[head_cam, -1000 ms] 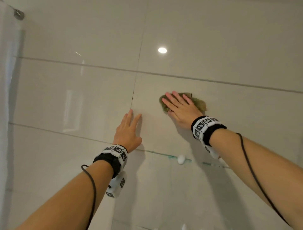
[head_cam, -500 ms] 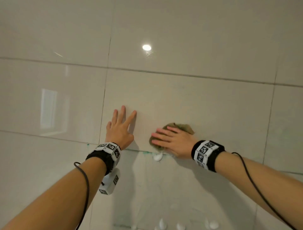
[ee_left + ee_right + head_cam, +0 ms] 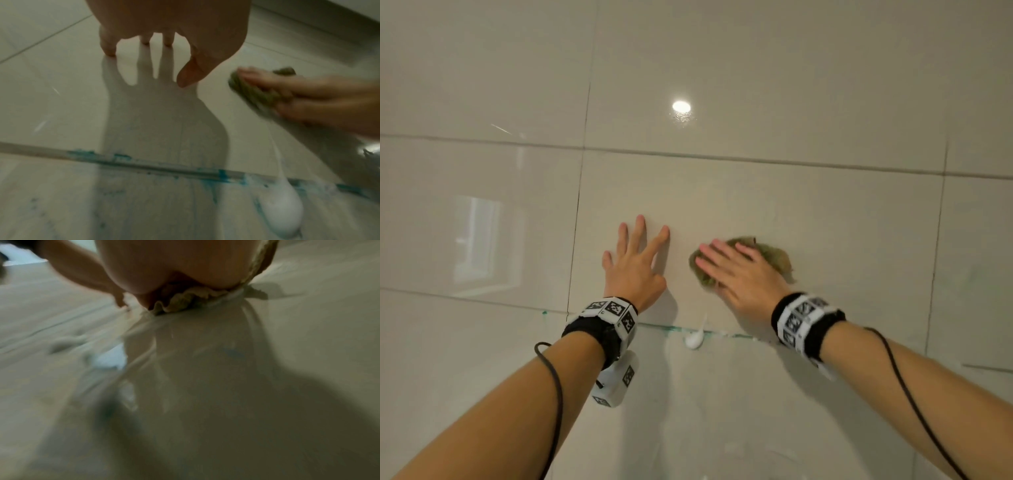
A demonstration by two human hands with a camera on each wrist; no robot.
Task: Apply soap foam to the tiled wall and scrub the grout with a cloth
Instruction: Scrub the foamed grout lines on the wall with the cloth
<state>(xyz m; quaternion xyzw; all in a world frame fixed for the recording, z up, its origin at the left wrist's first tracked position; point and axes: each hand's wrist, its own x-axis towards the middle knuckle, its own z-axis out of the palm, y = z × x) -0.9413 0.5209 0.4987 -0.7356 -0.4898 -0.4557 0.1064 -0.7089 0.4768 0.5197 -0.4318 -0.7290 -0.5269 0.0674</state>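
My right hand [image 3: 736, 274] lies flat on a crumpled olive-green cloth [image 3: 774, 257] and presses it against the beige tiled wall, a little above a horizontal grout line [image 3: 667, 328] stained teal. A white foam blob [image 3: 693, 340] hangs on that line, with a thin streak running up toward the cloth. My left hand [image 3: 635, 263] rests flat on the tile with its fingers spread, left of the cloth. The left wrist view shows the left hand [image 3: 170, 32], cloth [image 3: 251, 92], foam [image 3: 281, 211] and grout line [image 3: 144, 164]. In the blurred right wrist view the cloth [image 3: 189, 300] bunches under my right hand [image 3: 174, 264].
Large glossy tiles fill the view. A vertical grout line [image 3: 577, 222] runs left of my left hand and another [image 3: 936, 240] far right. A second horizontal grout line [image 3: 756, 159] crosses above. Wet smears spread on the tile below the stained line.
My right hand swept the cloth down to the stained grout line, then back up off it, leaving a foam streak. The left hand stays flat on the wall.
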